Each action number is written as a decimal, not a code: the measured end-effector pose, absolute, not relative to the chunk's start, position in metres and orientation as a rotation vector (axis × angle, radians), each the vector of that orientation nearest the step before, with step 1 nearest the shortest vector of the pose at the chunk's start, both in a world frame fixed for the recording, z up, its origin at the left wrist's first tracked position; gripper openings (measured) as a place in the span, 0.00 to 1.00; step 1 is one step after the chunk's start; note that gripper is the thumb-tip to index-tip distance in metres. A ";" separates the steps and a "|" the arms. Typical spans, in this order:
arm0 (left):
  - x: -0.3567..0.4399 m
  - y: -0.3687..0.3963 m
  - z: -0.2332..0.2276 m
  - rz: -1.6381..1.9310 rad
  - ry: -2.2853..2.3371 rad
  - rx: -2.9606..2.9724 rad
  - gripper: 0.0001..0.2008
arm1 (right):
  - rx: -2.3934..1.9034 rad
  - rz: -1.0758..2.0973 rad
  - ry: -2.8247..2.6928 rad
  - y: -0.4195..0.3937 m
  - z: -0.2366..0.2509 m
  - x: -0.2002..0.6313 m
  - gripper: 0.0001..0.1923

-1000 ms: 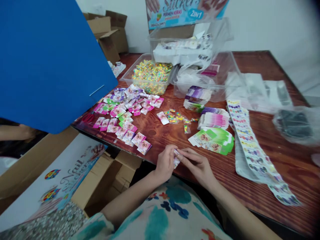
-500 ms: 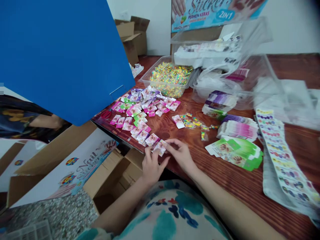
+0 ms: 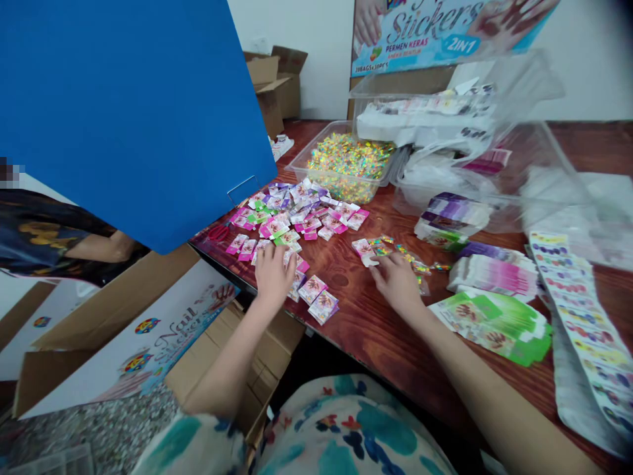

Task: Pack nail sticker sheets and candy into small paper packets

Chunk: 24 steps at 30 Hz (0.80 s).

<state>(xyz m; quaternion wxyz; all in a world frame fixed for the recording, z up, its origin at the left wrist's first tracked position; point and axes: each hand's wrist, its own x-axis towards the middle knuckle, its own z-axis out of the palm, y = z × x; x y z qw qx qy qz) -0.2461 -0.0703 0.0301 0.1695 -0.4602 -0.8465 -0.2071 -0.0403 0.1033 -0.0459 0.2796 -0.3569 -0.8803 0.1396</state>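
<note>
My left hand (image 3: 273,276) rests over a row of small printed boxes near the table's front edge, fingers stretched and apart, covering some of them. Closer to me lie a pink-edged box (image 3: 312,289) and a purple-edged box (image 3: 324,307), side by side. My right hand (image 3: 398,282) reaches to a single white-and-pink box (image 3: 363,249), its fingertips beside the box's lower right corner. Small shiny candy packets (image 3: 408,257) lie just beyond that hand, partly hidden by it. Its fingers are extended and do not appear closed on anything.
A heap of small boxes (image 3: 301,201) lies left of a clear tub of candy packets (image 3: 346,158). Flat green cartons (image 3: 494,323), pink cartons (image 3: 494,270) and a sticker strip (image 3: 568,316) are on the right. A blue board (image 3: 138,119) blocks the left, with another person's arm (image 3: 99,247) behind it.
The box both hands held has been set down at the near end of the row. My left hand moved up and left; my right hand moved right to the single box.
</note>
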 end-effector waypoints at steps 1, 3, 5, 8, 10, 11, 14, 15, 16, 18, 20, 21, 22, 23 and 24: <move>-0.262 -0.058 0.038 -0.419 -2.576 -1.325 0.14 | -0.961 0.319 -2.394 0.108 -0.047 -0.044 0.17; -0.286 -0.036 0.048 -0.063 -2.906 -1.431 0.20 | -0.928 0.246 -2.457 0.112 -0.049 -0.054 0.21; -0.296 -0.018 0.050 0.104 -3.034 -1.533 0.24 | -0.886 0.200 -2.517 0.113 -0.050 -0.065 0.23; -0.297 -0.002 0.045 0.197 -3.072 -1.584 0.28 | -0.860 0.139 -2.590 0.113 -0.053 -0.073 0.18; -0.294 0.004 0.040 0.227 -3.066 -1.610 0.29 | -0.851 0.108 -2.617 0.115 -0.056 -0.073 0.15; -0.293 0.006 0.038 0.228 -3.055 -1.633 0.29 | -0.850 0.099 -2.626 0.116 -0.057 -0.070 0.15; -0.292 0.012 0.036 0.177 -2.995 -1.734 0.28 | -0.839 0.093 -2.671 0.119 -0.058 -0.061 0.17; -0.292 0.015 0.035 0.147 -2.970 -1.768 0.26 | -0.825 0.102 -2.690 0.121 -0.058 -0.057 0.18; -0.292 0.018 0.035 0.112 -2.945 -1.799 0.25 | -0.801 0.121 -2.711 0.121 -0.057 -0.054 0.19; -0.291 0.025 0.033 0.035 -2.903 -1.854 0.24 | -0.730 0.192 -2.734 0.122 -0.056 -0.047 0.20; -0.290 0.032 0.031 -0.045 -2.880 -1.889 0.22 | -0.654 0.302 -2.710 0.121 -0.055 -0.040 0.20; -0.288 0.036 0.030 -0.093 -2.869 -1.903 0.21 | -0.613 0.364 -2.685 0.119 -0.055 -0.036 0.19; -0.287 0.040 0.029 -0.146 -2.858 -1.914 0.19 | -0.575 0.415 -2.662 0.118 -0.054 -0.030 0.19; -0.284 0.042 0.028 -0.199 -2.845 -1.928 0.18 | -0.532 0.463 -2.641 0.115 -0.053 -0.024 0.18; -0.282 0.045 0.028 -0.241 -2.833 -1.942 0.17 | -0.486 0.512 -2.619 0.113 -0.051 -0.017 0.16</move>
